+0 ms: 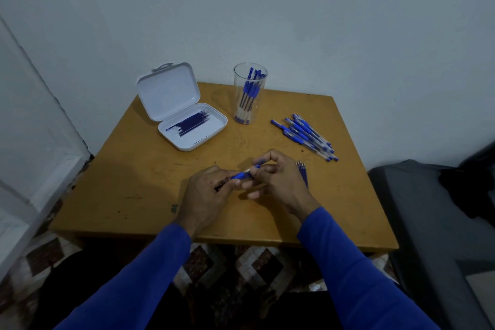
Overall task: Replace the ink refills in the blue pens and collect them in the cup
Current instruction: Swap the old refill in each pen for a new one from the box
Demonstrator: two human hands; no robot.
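Observation:
Both hands meet over the middle of the wooden table [150,195] around one blue pen [242,174]. My left hand [206,195] grips its barrel end, and my right hand [278,177] pinches the tip end with thumb and fingers. A clear cup [250,94] at the back holds several blue pens upright. To its right, a pile of blue pens [305,135] lies on the table. An open white case [184,115] at the back left holds several dark blue refills [191,123]. A few loose refills [304,173] lie just right of my right hand.
The table stands against a pale wall. A grey seat [434,217] with dark cloth is at the right. A patterned floor [241,262] shows below the table's front edge. A white door frame [32,142] runs along the left.

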